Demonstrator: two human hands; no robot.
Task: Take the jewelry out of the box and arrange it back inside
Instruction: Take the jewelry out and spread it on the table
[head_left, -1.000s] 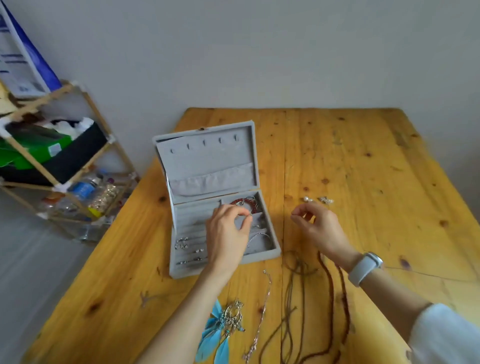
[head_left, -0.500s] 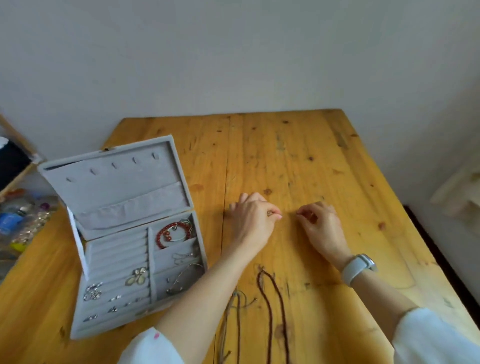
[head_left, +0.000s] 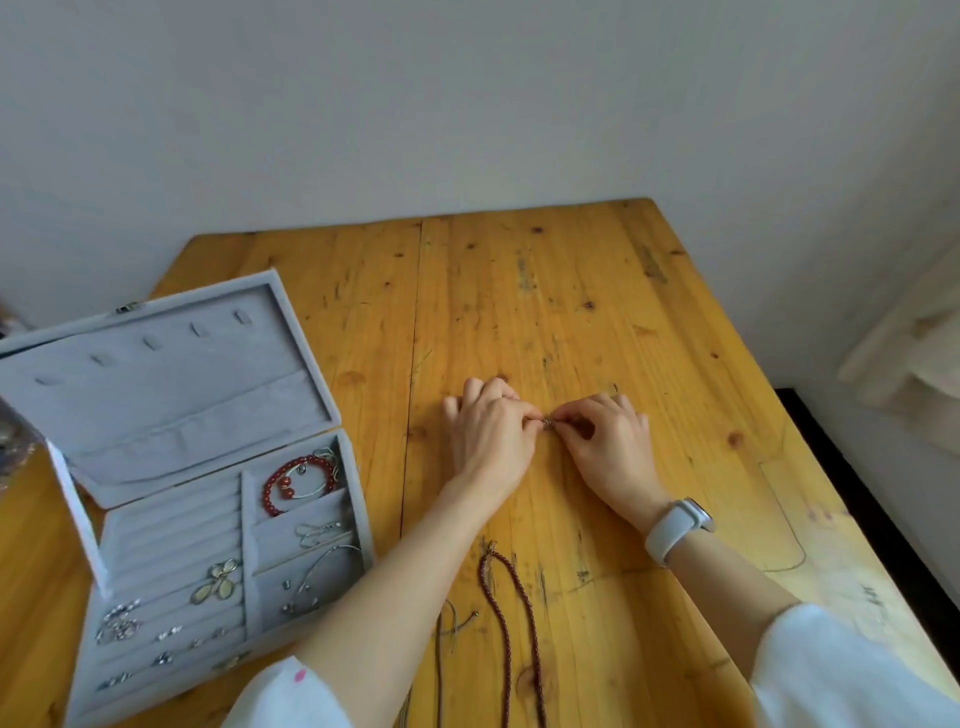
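Left hand (head_left: 491, 434) and right hand (head_left: 608, 441), grips pinching one small earring (head_left: 546, 424) above the surface (head_left: 571, 291); open box (head_left: 208, 483) left.

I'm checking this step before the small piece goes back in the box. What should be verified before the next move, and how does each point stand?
1. Small metal piece is held: ok, both the left hand and the right hand pinch it between their fingertips above the table.
2. What the piece is: cannot tell, too small.
3. Jewelry box is open: ok, lid upright.
4. Free slot inside: ok, the upper ring rolls look bare.
5. Red bead bracelet stowed: ok, top right compartment.
6. Everything off the table: not ok, the brown cord necklace lies near the forearms.
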